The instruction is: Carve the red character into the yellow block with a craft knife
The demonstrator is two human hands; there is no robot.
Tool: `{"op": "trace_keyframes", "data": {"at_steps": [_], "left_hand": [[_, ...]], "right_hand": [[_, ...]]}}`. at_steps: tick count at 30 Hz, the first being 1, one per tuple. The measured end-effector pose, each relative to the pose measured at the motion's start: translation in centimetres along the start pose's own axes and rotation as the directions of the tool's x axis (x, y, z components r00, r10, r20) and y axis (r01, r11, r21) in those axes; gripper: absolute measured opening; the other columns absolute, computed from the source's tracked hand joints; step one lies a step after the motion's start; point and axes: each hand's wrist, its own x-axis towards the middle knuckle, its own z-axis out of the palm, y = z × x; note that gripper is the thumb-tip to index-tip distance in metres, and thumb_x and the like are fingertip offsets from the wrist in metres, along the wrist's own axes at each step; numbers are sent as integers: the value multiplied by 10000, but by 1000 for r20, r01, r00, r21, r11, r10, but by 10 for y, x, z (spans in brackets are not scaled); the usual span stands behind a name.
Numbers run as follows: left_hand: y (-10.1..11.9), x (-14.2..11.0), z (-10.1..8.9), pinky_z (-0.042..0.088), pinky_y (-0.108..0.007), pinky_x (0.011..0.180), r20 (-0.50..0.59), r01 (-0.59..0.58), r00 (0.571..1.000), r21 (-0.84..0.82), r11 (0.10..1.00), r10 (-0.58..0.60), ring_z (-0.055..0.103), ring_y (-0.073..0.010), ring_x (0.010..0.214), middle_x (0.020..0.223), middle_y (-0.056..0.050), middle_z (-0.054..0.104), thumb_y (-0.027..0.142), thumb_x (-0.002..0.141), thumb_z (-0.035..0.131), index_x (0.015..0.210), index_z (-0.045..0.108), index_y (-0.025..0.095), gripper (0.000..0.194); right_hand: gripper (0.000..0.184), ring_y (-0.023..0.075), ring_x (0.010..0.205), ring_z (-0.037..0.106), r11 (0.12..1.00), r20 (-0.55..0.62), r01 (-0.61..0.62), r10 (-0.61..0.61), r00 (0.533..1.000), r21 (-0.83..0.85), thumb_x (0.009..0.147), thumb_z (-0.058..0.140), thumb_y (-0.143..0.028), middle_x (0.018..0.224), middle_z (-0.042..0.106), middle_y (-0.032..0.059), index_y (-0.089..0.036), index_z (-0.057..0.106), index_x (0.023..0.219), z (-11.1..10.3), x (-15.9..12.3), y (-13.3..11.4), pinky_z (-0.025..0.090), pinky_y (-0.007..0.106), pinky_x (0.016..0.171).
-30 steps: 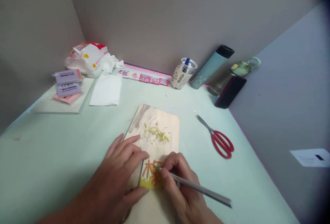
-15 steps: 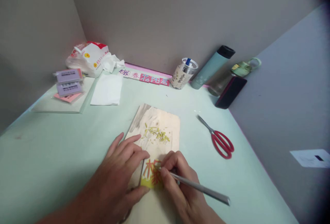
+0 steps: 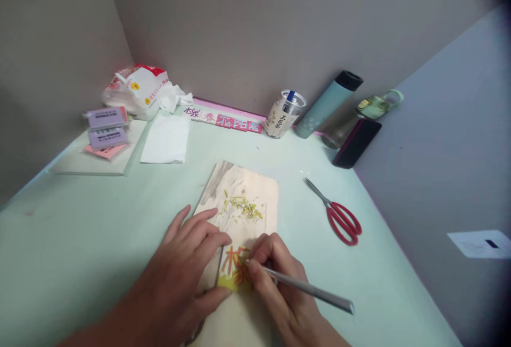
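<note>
A small carving block (image 3: 231, 281) lies flat on a wooden board (image 3: 255, 179), its face showing an orange character with white cut-away areas and yellow along the lower edge. My left hand (image 3: 189, 262) holds the block from the left, thumb at its lower corner and index finger near its upper corner; the other fingers spread over the board. In a pen-like pinch, my right hand (image 3: 283, 278) has a slim silver craft knife (image 3: 315, 292), its tip at the upper right of the character. My fingers cover the block's right edge. Yellow-green shavings (image 3: 243, 206) lie above it on the board.
Red-handled scissors (image 3: 339, 216) lie to the right. Behind are a clear cup (image 3: 284, 115), a teal flask (image 3: 329, 105), a green-lidded bottle (image 3: 359, 115), a phone (image 3: 356, 143) and character tiles (image 3: 223, 120). At left are wrapped blocks (image 3: 107, 130), white paper (image 3: 165, 139) and a bag (image 3: 138, 91).
The knife tip and my right hand have shifted only very slightly at the character. The left hand and the block stay in place.
</note>
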Motion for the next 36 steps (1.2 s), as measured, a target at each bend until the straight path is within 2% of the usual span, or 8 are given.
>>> {"op": "trace_keyframes", "data": {"at_steps": [11, 16, 21, 27, 31, 36], "left_hand": [[-2, -1, 2, 175, -591, 1191, -31, 16, 999, 7, 1000, -15, 465, -323, 1364, 1145, -12, 653, 177, 768, 736, 1185, 486, 275, 496], [-3, -1, 1, 206, -605, 1180, 7, -11, 1000, 12, 1000, 11, 484, -333, 1349, 1147, -12, 655, 216, 786, 734, 1198, 499, 278, 478], [0, -1, 3, 195, -589, 1194, -39, 40, 998, 4, 999, -40, 479, -328, 1353, 1123, -9, 658, 188, 753, 747, 1155, 525, 270, 466], [-5, -1, 3, 209, -587, 1193, 7, -6, 1000, 21, 1000, 6, 482, -325, 1356, 1146, -9, 656, 229, 783, 742, 1192, 524, 278, 466], [-5, -2, 2, 213, -605, 1191, -24, 24, 999, 20, 1000, -24, 488, -337, 1352, 1131, -20, 664, 223, 778, 735, 1153, 542, 262, 423], [-3, -1, 1, 208, -611, 1188, 22, 0, 1000, -1, 1000, 0, 470, -332, 1368, 1180, -28, 654, 230, 804, 731, 1188, 519, 278, 441]], "right_hand": [[244, 162, 706, 436, 1000, 6, 0, 0, 1000, -8, 1050, 447, -394, 806, 508, -14, -245, 431, 857, -1, -3, 4, 355, 303, 636], [265, 165, 712, 430, 1000, 0, 6, -6, 1000, 17, 1051, 446, -417, 810, 510, -9, -243, 428, 852, 0, -2, 4, 353, 308, 640], [277, 168, 711, 423, 999, -13, 9, -9, 1000, 43, 1048, 451, -433, 801, 504, -8, -242, 428, 849, 1, 0, 5, 342, 310, 633], [263, 164, 702, 418, 997, -11, 29, -29, 1000, 69, 1046, 457, -414, 795, 501, -9, -237, 427, 854, 2, -1, 6, 342, 307, 631], [252, 165, 713, 422, 997, -24, 28, -26, 999, 74, 1046, 461, -394, 797, 503, -7, -235, 432, 853, 2, -2, 6, 346, 303, 634], [232, 165, 711, 435, 997, -40, 34, -31, 999, 76, 1041, 469, -363, 797, 520, -9, -236, 437, 850, 2, -2, 7, 352, 301, 643]]}}
